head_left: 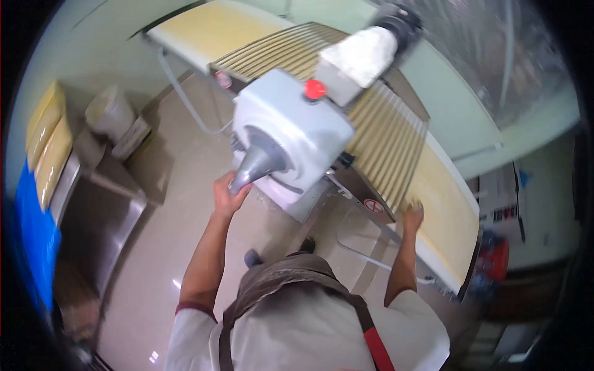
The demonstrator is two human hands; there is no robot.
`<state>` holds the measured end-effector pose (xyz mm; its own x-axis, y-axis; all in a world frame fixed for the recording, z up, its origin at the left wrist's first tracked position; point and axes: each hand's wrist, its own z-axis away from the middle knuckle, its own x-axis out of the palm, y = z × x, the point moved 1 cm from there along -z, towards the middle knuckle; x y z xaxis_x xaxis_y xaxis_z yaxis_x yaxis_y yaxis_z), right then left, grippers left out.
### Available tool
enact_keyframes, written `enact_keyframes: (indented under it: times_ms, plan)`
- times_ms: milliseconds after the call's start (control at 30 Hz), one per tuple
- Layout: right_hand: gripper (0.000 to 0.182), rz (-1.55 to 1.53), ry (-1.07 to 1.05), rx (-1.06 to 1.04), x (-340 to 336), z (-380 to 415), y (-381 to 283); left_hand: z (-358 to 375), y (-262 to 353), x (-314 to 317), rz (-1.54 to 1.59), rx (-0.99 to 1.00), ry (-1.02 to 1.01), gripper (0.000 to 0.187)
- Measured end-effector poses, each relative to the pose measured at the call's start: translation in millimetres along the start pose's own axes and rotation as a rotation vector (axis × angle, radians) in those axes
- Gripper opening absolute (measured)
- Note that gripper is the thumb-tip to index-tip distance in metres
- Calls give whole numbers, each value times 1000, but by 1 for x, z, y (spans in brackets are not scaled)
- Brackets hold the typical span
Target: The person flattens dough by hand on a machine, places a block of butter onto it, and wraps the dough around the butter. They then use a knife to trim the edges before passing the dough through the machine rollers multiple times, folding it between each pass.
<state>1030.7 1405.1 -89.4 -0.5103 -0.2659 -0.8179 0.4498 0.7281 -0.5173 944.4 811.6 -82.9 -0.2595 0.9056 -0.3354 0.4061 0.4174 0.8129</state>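
Observation:
A grey machine housing (281, 108) with a red knob (315, 89) on top stands in front of me. From its round dial sticks out a grey lever handle (250, 167), and my left hand (231, 193) is wrapped round the end of it. On the right, my right hand (413, 216) rests at the pale belt (442, 210), beside the lower end of the slatted metal guard (390, 145). Its fingers look curled, but whether they hold anything cannot be made out. A second slatted guard (278, 49) and belt section (216, 28) extend to the upper left.
A white bin (110, 112) stands by the left wall. Nearer me are a steel table (108, 216), yellow wrapped packs (52, 145) and a blue sheet (34, 229). A white bag (362, 54) sits on top of the machine. Red and blue items (493, 260) lie beyond the belt's right end.

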Motion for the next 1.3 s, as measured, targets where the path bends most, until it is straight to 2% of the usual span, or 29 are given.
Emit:
enact_keyframes:
  times_ms: [67, 100, 133, 167, 233, 300, 333, 367, 433, 533, 567, 667, 733, 800, 867, 933, 1000, 1033, 1133, 1167, 1233, 1267, 1300]
  plan:
    - [45, -58, 262, -184, 7, 16, -64, 3, -1, 4, 35, -27, -42, 24]
    - [45, -183, 287, -203, 12, 26, -101, 4, -1, 2, 39, -51, -68, 23]
    - [42, -194, 347, -349, 14, 44, -152, 3, -2, 0, 37, -74, -83, 22]
    - [43, -341, 212, -337, 8, 60, -208, 1, -2, -1, 42, -73, -97, 22]
    - [46, -414, 114, -448, 9, 92, -293, 1, 1, -4, 39, -82, -118, 22]
    - [50, -647, 99, -558, 14, 110, -348, 1, 0, -6, 163, -154, -181, 24]
    - [52, -764, 88, -616, 19, 115, -368, 0, 0, -11, 161, -144, -283, 25]
    - [53, -730, 105, -619, 23, 115, -378, -3, -2, -19, 156, -133, -384, 28]
    - [54, -667, 140, -627, 31, 107, -389, -17, -14, -35, 184, 12, -594, 45]
    - [54, -634, 78, -553, 25, 105, -400, -69, -39, -77, 148, 64, -788, 63]
    - [52, -634, 82, -534, 23, 107, -404, -91, -57, -94, 106, -79, -836, 62]
    - [46, -797, 121, -404, 27, 109, -412, -165, -133, -145, -25, -50, -688, 51]
    - [45, -898, 170, -294, 29, 115, -414, -229, -168, -180, -99, -147, -641, 43]
    - [41, -920, 211, -268, 30, 118, -414, -298, -225, -193, -111, -48, -580, 41]
    - [38, -844, 267, -197, 27, 125, -417, -369, -257, -180, -225, -101, -541, 42]
    - [36, -703, 346, -42, 24, 134, -426, -426, -289, -143, -344, 33, -559, 51]
    - [35, -637, 654, 98, 33, 141, -464, -466, -299, -89, -283, 142, -618, 62]
    - [31, -193, 800, 83, 34, 149, -490, -483, -304, -65, -264, 189, -635, 67]
    - [31, 28, 1031, 35, 68, 175, -578, -522, -328, -1, -505, 318, -704, 78]
    - [28, -91, 1117, 11, 93, 178, -611, -536, -324, 13, -534, 289, -757, 81]
    - [27, -225, 1055, -23, 159, 176, -673, -570, -340, 43, -478, 376, -778, 81]
    - [26, -295, 1022, -38, 195, 172, -705, -585, -346, 56, -467, 354, -797, 82]
    - [25, -299, 923, -34, 231, 162, -737, -597, -346, 58, -406, 396, -781, 74]
